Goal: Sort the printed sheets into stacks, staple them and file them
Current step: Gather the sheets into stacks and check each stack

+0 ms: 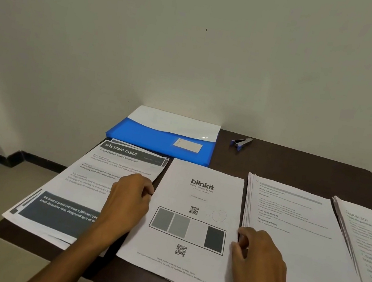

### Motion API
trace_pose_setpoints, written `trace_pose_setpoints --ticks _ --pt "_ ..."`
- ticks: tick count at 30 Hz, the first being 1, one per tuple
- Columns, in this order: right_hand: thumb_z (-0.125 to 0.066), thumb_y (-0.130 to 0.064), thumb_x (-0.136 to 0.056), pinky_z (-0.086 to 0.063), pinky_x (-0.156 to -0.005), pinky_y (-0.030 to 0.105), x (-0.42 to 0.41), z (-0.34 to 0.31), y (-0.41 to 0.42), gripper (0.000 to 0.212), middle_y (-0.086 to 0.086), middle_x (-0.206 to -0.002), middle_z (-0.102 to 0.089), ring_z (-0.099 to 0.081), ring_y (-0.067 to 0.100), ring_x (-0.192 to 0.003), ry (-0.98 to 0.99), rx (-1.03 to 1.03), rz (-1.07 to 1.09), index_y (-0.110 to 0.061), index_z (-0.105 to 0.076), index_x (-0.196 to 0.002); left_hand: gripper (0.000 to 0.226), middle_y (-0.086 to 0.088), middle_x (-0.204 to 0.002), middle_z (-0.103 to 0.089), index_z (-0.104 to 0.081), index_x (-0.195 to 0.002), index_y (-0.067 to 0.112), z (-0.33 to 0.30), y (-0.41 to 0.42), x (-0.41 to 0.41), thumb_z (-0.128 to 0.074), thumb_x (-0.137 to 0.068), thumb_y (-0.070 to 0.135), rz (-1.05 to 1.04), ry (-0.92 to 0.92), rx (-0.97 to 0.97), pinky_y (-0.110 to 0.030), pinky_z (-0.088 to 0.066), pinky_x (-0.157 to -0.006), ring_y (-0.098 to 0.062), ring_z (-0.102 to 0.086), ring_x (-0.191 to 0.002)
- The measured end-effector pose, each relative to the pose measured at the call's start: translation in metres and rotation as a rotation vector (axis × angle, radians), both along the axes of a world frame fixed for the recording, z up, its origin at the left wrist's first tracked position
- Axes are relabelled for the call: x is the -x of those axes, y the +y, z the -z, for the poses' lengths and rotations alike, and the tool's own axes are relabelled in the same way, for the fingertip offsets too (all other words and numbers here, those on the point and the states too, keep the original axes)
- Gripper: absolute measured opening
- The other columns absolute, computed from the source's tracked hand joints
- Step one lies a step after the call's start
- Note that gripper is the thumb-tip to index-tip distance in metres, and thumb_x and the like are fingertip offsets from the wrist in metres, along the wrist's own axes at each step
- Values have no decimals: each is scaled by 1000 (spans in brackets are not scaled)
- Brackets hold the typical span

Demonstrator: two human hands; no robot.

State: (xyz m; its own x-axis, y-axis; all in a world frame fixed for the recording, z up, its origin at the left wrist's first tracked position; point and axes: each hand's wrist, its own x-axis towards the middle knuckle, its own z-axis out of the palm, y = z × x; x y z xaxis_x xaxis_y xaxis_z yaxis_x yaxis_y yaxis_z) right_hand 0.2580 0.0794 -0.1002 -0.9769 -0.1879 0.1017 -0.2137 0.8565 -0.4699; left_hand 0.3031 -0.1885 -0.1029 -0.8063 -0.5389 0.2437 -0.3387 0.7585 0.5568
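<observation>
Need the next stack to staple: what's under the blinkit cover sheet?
More white sheets lie under the blinkit sheet; their edges fan out along its near right edge. Their print is covered. Both hands, left hand and right hand, flank it.

Both hands, left hand (128,201) and right hand (259,255), flank the blinkit stack (192,226) among printed stacks on a dark table (299,168).
</observation>
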Motion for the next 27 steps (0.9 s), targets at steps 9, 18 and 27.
trace_pose_setpoints --ticks 9,18,27 --pt "-70 -26 -99 -39 -79 13 -7 -10 -23 33 1 -116 -69 -54 6 -87 77 156 -40 -17 -69 -130 12 2 -103 -74 -76 -105 18 -23 -62 -34 -77 -93 16 -62 210 -170 -17 -52 -70 -9 -70 -88" --pt "-65 -26 -101 -55 -94 24 -24 -15 -127 25 -3 -116 -73 -68 9 -97 -122 350 -255 -23 -70 -126 49 -14 -136 -66 -59 -137 7 -3 -148 -63 -76 -95 26 -270 -108 -26 -44 -56 -88 -30 -67 -108" --pt "-65 -21 -101 -35 -65 -3 -52 2 -175 23 -10 -114 -65 -54 2 -95 -87 342 -290 -20 -63 -124 23 -3 -92 -70 -61 -78 15 20 -166 -63 -74 -94 26 -273 -112 60 -40 -60 -64 -18 -65 -72"
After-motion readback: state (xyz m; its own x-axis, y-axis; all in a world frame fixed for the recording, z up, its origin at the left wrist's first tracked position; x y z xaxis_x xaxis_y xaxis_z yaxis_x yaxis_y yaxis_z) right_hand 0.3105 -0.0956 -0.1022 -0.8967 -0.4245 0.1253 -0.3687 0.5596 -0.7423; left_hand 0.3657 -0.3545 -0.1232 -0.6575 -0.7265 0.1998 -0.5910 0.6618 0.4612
